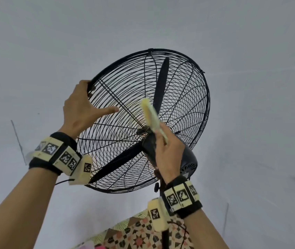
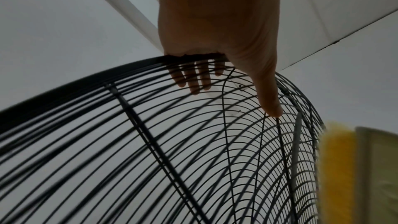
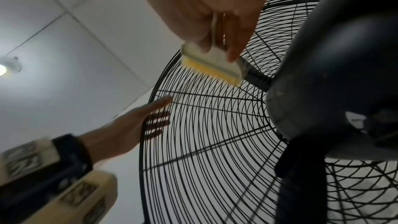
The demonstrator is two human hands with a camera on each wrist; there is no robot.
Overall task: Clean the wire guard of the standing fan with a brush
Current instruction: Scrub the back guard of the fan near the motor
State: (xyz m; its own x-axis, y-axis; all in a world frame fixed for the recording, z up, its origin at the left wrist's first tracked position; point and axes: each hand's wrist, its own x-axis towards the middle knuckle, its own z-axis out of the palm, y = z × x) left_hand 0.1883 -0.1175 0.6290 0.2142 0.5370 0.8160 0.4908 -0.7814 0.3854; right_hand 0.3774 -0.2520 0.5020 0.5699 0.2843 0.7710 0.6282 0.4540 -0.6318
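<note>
The fan fills the middle of the head view, seen from behind and below, its head tilted up toward the pale ceiling. Its black wire guard is a wide round cage whose rim runs from lower left to upper right; three dark blades show through the wires. The motor housing sits at the near right of the guard, above the pole.

The left hand is at the guard's left edge — its fingers are hooked over the rim and seen through the wires on the far side, while the thumb lies straight across the near wires, pointing right.

The right hand is near the motor housing and grips the brush by its handle, thumb and fingers curled round it. The brush's long axis runs from the hand up and to the left, toward the guard's centre; its pale back faces the camera and its yellow bristles face the rear wires. In the right wrist view the bristles reach those wires just left of the hub.

At the bottom of the head view lies a patterned cloth.
</note>
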